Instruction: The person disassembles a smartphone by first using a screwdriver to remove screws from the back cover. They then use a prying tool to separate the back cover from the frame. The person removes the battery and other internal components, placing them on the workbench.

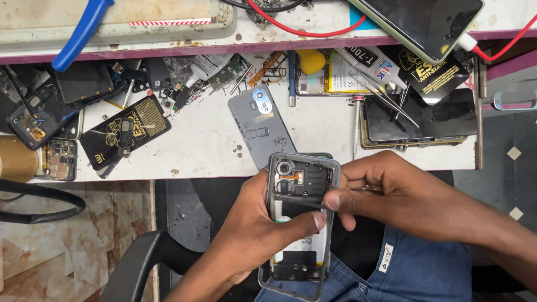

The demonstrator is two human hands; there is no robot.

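Over lap: two hands, left hand (254, 223), right hand (386, 187), one opened phone (299, 223).

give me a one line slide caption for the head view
Both hands, left hand and right hand, hold an opened phone above the lap, a grey back cover lying on the cluttered workbench.

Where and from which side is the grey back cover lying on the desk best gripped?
Grip the grey back cover across its two long edges near the middle, coming from above. It lies flat and slanted, with bare desk on both sides; its lower end is hidden behind the opened phone.
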